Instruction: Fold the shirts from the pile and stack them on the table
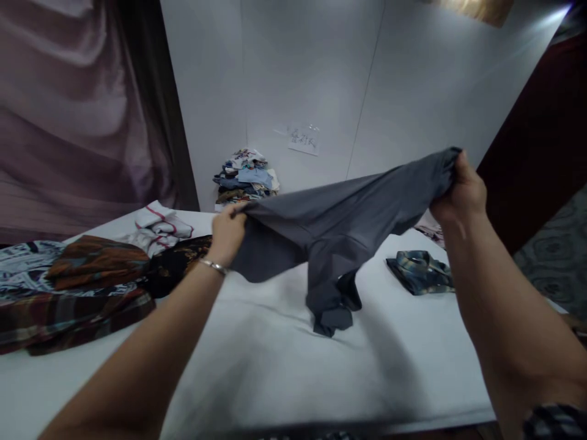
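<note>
A dark grey shirt [339,211] is stretched in the air between my two hands, above the white-covered table [284,379]. My left hand [228,232], with a silver bracelet at the wrist, is closed on one end of the cloth. Higher up on the right, my right hand [463,189] grips the opposite end, where the fabric is bunched. Between them a sleeve hangs down, its end close to the tabletop; whether it touches I cannot tell. The fingertips of both hands are partly hidden by the fabric.
On the left lie loose garments, among them a brown one [98,260], a plaid one [77,318] and a white one with red trim [160,226]. A tall clothes pile [247,177] stands by the wall. A folded plaid shirt [420,271] lies to the right.
</note>
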The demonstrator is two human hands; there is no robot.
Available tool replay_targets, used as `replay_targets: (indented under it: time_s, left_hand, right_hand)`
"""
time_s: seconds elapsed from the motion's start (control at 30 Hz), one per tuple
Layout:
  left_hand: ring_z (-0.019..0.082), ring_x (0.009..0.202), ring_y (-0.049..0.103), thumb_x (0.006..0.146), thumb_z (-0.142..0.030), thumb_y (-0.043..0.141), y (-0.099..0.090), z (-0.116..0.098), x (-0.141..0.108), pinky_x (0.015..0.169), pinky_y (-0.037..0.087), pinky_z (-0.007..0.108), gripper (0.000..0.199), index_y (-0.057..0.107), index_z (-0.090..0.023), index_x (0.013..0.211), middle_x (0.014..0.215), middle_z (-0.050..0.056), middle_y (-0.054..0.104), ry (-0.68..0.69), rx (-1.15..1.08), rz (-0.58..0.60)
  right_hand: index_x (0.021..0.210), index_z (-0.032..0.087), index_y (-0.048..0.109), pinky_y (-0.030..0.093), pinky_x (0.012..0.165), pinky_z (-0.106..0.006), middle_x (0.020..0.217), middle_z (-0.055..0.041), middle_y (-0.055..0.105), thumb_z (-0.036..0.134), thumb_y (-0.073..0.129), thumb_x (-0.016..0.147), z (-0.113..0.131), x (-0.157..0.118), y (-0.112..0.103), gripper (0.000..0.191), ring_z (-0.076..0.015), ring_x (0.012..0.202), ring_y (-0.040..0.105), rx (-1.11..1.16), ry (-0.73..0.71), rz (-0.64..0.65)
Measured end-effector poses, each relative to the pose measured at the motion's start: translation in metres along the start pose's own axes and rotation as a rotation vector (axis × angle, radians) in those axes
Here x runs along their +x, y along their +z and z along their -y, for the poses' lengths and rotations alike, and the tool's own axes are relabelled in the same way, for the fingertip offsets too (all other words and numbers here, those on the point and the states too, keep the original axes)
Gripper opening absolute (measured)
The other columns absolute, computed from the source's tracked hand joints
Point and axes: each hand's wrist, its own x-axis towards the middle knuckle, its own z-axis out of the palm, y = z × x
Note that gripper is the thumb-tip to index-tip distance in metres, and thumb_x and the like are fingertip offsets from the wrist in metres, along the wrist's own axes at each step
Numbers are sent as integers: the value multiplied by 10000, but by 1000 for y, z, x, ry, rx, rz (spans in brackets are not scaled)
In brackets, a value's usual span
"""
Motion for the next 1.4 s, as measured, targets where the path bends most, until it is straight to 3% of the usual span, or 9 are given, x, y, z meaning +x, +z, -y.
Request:
replay_targets:
  time_s: [0.13,0.3,0.5,0.63,0.73,0.9,1.03,1.17,1.4]
  left_hand:
    - [170,965,612,765,-163,462,-15,-31,57,889,455,268,361,676,-216,1051,1032,12,703,336,114,-115]
    - [251,1234,482,799,-140,434,35,-9,73,1055,338,407,435,599,-187,1198,1291,82,590,376,573,254]
    - [248,1042,604,832,-423,525,90,37,-37,911,458,331,364,648,-184,1078,1109,88,668,306,647,603]
    - [269,1075,590,774,-543,576,96,54,-121,863,474,347,549,567,-219,1216,1178,99,610,381,637,932]
    - [264,944,642,847,-352,498,98,61,-133,762,483,353,304,654,-191,1052,1076,113,646,355,702,1005]
    - [254,916,649,908,-325,368,95,48,-82,739,462,335,330,670,-197,941,990,105,702,274,790,879]
    - [287,937,645,917,-415,318,61,14,-25,750,464,361,406,653,-227,1048,998,117,706,242,852,580]
    - [277,952,627,879,-404,416,8,-27,29,795,469,379,372,670,-174,1022,979,84,702,247,622,227]
    - [182,865,618,878,-426,416,-62,-96,70,561,438,315,353,606,-192,1061,985,34,681,90,-35,-54]
  right_hand:
    - [767,228,600,443,592,-211,760,14,649,232,584,799,-33,-37,-28,36,-86,662,597,41,178,-166]
    - [739,204,575,430,482,-190,700,25,633,215,655,685,-96,-64,-37,97,-96,576,575,-61,439,-253]
    - [909,177,634,459,429,-220,843,-70,676,233,712,658,-150,-130,-66,268,-146,577,620,-589,705,-216]
    - [948,142,657,384,356,-218,664,-54,653,446,647,754,-160,-194,-72,360,-155,469,578,-886,955,230]
    - [1196,123,587,452,449,-275,742,-81,685,562,545,807,-164,-227,-59,588,-195,535,618,-1035,1015,442]
    - [1218,188,593,464,838,-342,1093,-100,678,290,607,763,-178,-237,-39,467,-259,991,621,-1147,710,477]
    - [941,189,681,468,789,-317,941,-58,678,155,493,704,-173,-226,-43,305,-211,880,612,-972,556,279]
    - [720,199,666,435,655,-283,775,-18,573,184,523,645,-136,-209,-46,162,-171,739,538,-695,176,-25]
    - [616,189,620,399,666,-265,829,-1,558,120,675,609,-40,-202,-37,88,-144,784,508,-347,-134,-392]
